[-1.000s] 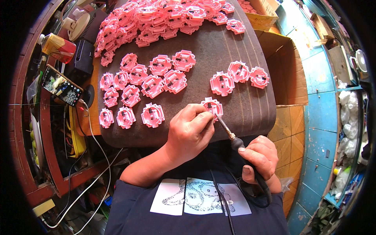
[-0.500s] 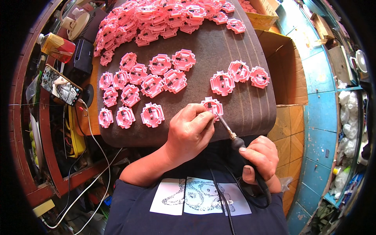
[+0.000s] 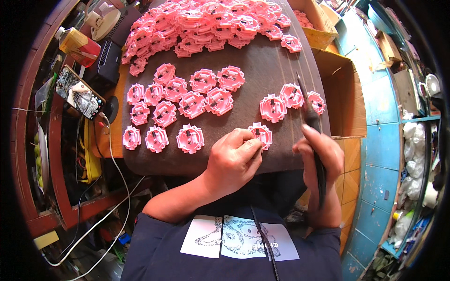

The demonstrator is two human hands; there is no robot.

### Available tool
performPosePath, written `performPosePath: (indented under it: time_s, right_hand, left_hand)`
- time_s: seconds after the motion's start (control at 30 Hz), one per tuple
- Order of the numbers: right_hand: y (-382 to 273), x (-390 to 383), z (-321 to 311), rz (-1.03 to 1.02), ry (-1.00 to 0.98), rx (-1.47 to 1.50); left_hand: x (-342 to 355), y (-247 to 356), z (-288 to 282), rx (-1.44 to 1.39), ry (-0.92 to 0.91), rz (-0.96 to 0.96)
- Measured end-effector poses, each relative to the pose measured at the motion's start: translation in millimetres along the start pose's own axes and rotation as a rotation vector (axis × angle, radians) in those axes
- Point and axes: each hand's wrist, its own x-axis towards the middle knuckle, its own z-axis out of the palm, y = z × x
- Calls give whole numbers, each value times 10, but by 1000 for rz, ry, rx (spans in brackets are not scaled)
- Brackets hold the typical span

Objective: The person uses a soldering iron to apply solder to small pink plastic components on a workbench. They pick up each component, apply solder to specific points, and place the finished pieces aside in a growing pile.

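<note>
My left hand (image 3: 234,157) pinches a pink plastic housing (image 3: 260,133) with small dark inner parts near the front of the brown work mat (image 3: 213,159). My right hand (image 3: 323,154), slightly blurred, grips a soldering iron (image 3: 311,112) raised with its tip pointing away from me, over the right side of the mat beside three more pink housings (image 3: 273,108). Several loose housings (image 3: 192,103) are spread across the left and middle, and a large heap of them (image 3: 211,21) lies at the back.
At the left are a bottle (image 3: 79,47), a phone showing a picture (image 3: 79,91), dark boxes (image 3: 105,63) and trailing cables. At the right are open cardboard boxes (image 3: 347,96), blue tiling (image 3: 379,168) and a shelf with plastic bags (image 3: 415,154).
My right hand has lifted the soldering iron away from the held housing, up and to the right, swinging its tip upward. My left hand stays on the housing; the view has shifted slightly.
</note>
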Motion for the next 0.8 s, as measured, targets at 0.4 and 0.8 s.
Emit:
performPosePath:
  time_s: [0.4,0.8]
  right_hand:
    - [486,1075,811,-181,-287,-172]
    - [504,1158,953,-195,-335,-234]
  left_hand:
    - [-6,-11,-10,-12,-8,12]
    - [6,-22,-2,-47,8,37]
